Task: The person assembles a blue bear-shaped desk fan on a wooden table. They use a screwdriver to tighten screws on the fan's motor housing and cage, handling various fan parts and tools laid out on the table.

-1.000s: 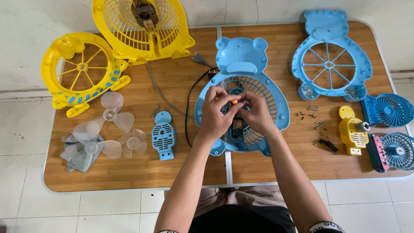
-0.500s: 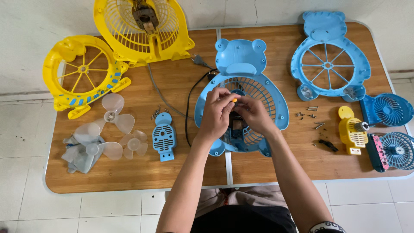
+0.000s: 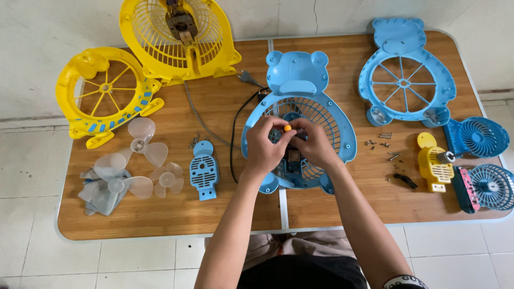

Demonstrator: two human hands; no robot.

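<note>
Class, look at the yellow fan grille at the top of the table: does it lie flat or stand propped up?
Propped up. The yellow fan grille stands tilted on its feet against the wall, motor facing the camera.

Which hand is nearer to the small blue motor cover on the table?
Left. The left hand is just to the right of the small blue motor cover, over the blue fan housing. The right hand is farther right, beyond the left hand.

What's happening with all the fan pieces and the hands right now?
Blue bear fan shell: lying flat, both hands on its grille.
Left hand: pinching a small orange piece.
Right hand: fingers on the same piece.
Yellow fan shell: motor exposed.
Clear fan blades: detached, loose.
Screws: loose on the table.
</note>
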